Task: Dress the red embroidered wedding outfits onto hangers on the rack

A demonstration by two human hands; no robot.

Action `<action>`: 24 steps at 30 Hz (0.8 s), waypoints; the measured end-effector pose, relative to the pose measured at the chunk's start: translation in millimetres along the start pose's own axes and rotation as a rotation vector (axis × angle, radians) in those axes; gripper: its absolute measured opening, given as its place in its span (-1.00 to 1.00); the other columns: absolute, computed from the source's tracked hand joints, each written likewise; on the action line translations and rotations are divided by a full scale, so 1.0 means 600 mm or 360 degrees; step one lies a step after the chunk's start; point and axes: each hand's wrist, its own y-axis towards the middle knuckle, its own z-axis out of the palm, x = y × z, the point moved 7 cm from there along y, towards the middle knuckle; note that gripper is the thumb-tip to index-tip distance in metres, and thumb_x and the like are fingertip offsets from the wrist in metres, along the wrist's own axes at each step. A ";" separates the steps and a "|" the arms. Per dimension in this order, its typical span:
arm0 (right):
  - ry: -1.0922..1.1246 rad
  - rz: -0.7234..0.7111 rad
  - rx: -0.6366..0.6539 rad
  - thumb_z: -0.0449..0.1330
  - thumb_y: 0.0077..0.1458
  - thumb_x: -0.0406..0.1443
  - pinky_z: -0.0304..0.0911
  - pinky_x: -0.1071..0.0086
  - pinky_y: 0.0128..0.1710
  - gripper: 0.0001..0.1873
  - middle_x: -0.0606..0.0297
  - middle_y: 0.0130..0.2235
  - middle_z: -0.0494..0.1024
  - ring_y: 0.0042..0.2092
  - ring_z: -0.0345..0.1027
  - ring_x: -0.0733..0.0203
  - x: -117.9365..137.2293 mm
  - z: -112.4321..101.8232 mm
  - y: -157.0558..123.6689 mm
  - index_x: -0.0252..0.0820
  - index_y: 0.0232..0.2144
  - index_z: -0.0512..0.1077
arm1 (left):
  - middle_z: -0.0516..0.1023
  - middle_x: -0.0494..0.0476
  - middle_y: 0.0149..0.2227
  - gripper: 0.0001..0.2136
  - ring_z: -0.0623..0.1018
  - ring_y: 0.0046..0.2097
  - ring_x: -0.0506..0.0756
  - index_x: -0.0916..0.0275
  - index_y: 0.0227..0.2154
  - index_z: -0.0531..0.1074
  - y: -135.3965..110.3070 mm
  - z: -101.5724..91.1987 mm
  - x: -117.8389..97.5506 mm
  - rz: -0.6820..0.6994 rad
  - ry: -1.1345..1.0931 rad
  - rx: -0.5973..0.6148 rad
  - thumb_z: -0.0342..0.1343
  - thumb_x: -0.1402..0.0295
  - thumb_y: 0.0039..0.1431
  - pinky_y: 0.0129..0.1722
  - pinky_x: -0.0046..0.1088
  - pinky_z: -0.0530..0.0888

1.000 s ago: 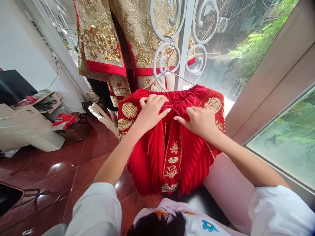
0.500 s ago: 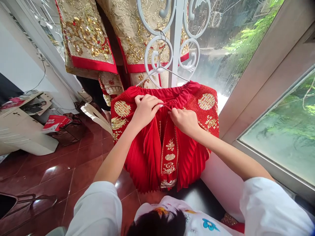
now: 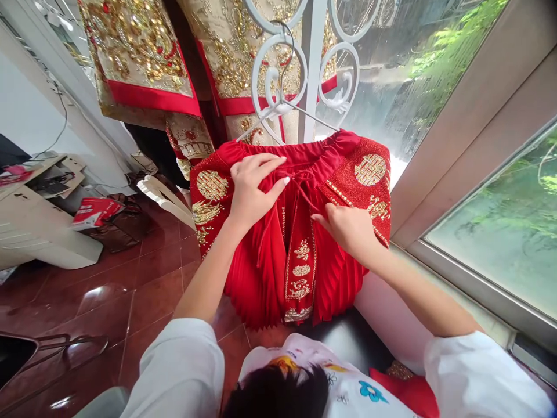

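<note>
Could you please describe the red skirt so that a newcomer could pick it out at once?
Beside the window at right stands white scrollwork, with a hanger in front. The skirt hangs from that hanger. Unlike the beige robes behind, it is bright red, with pleats and round gold emblems.

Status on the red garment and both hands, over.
Left hand open at waistband. Right hand at red cord, grip unclear. Red garment hung on hanger. Left hand and forearm hide part of it.

Gold garments and a red skirt suggest a clothing shop.
</note>
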 end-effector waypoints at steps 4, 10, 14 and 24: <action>0.0315 0.0077 0.0045 -0.03 0.22 -0.01 -0.22 0.40 -0.56 -0.57 0.19 -0.49 0.52 -0.48 0.40 0.17 0.036 0.035 -0.053 -0.20 -0.42 0.41 | 0.55 0.12 -0.27 -0.85 0.49 -0.19 0.11 0.15 -0.28 0.47 -0.119 -0.012 -0.012 -0.0192 -0.0016 -0.0410 0.01 0.31 0.20 -0.13 -0.29 0.39; 0.1006 0.0055 -0.0123 0.03 0.22 -0.17 0.08 0.46 -0.48 -0.74 0.30 -0.45 0.55 -0.47 0.39 0.29 0.071 0.065 -0.074 -0.17 -0.27 0.46 | 0.53 0.18 -0.29 -0.84 0.50 -0.26 0.08 0.19 -0.23 0.46 -0.209 0.034 0.005 -0.0352 0.0021 -0.0286 0.01 0.40 0.20 -0.25 -0.37 0.45; 0.1097 0.0169 -0.0837 0.05 0.20 -0.17 0.15 0.47 -0.43 -0.72 0.26 -0.41 0.53 -0.47 0.35 0.32 0.033 -0.025 -0.022 -0.23 -0.20 0.44 | 0.50 0.19 -0.24 -0.82 0.47 -0.16 0.11 0.24 -0.21 0.47 -0.122 -0.009 0.003 -0.0321 0.0253 -0.0474 0.04 0.32 0.19 -0.07 -0.29 0.37; 0.1083 0.0084 -0.0928 0.08 0.17 -0.29 0.03 0.45 -0.45 -0.78 0.35 -0.55 0.37 -0.51 0.17 0.35 0.000 -0.052 0.080 -0.24 -0.50 0.37 | 0.45 0.12 -0.26 -0.92 0.37 -0.09 0.14 0.22 -0.41 0.46 -0.024 0.010 0.026 -0.0345 0.0289 -0.0322 0.11 0.37 0.15 0.01 -0.25 0.26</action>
